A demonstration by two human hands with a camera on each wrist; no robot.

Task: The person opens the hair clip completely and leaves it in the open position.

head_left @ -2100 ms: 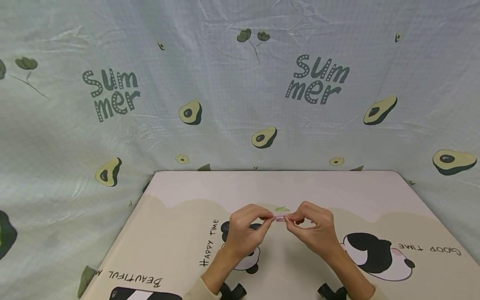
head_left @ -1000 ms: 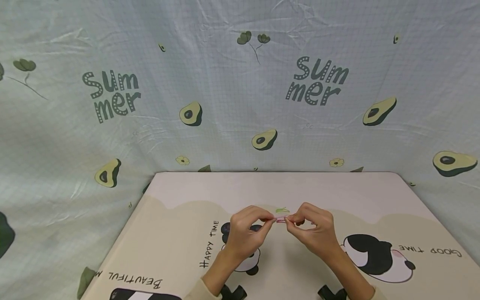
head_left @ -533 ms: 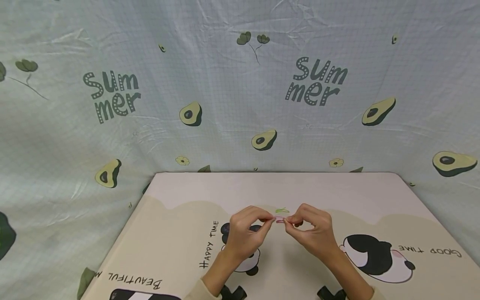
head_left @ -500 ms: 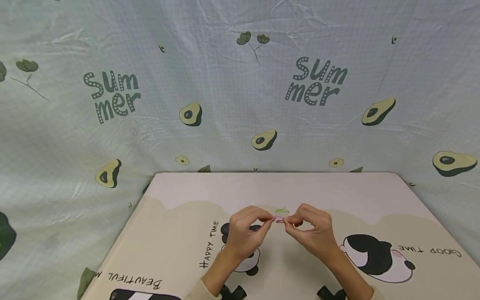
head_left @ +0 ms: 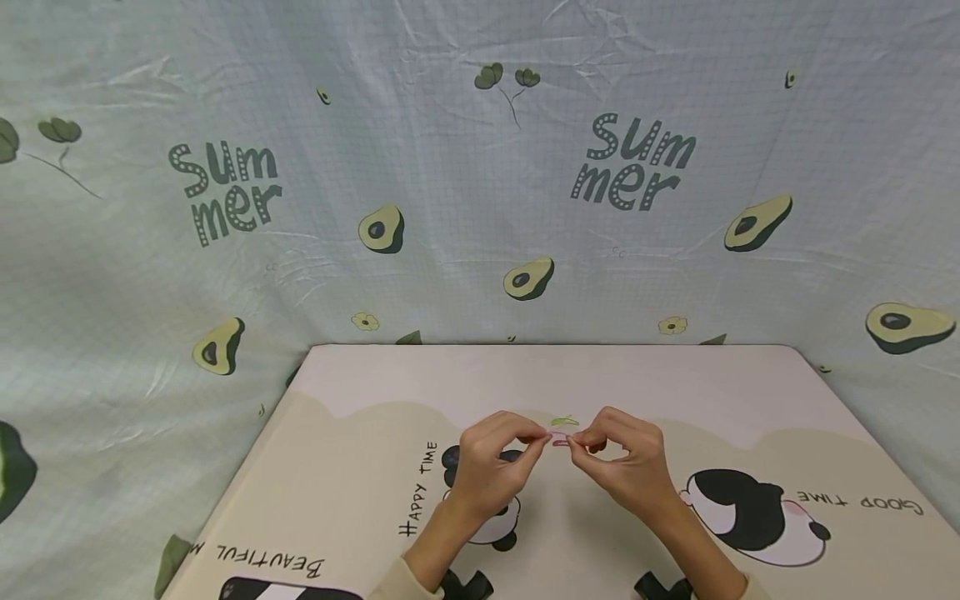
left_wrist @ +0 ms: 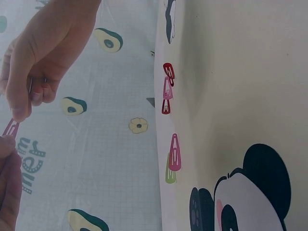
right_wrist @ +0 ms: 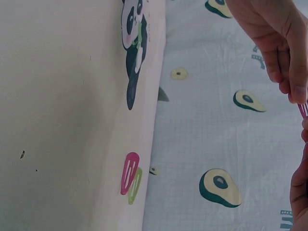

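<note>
In the head view my left hand (head_left: 495,454) and right hand (head_left: 626,454) meet over the table, fingertips close together. Between them is a small pink snap hair clip (left_wrist: 11,127), pinched by thumb and finger of each hand at opposite ends. The left wrist view shows the right hand (left_wrist: 45,55) above and part of the left hand (left_wrist: 10,190) below. From the right wrist side, the same clip (right_wrist: 303,109) shows only partly. On the table under the hands, a pink hair clip (left_wrist: 175,153) overlaps a green hair clip (left_wrist: 170,174).
Further right along the table lie a red hair clip (left_wrist: 168,70), a pink one (left_wrist: 167,90) and another red one (left_wrist: 166,107), close together. The table (head_left: 540,375) carries printed pandas and lettering. An avocado-print curtain (head_left: 450,167) hangs behind and beside it.
My right hand has shifted very slightly left, toward the left hand. The left hand stays in place, and both keep pinching the pink clip.
</note>
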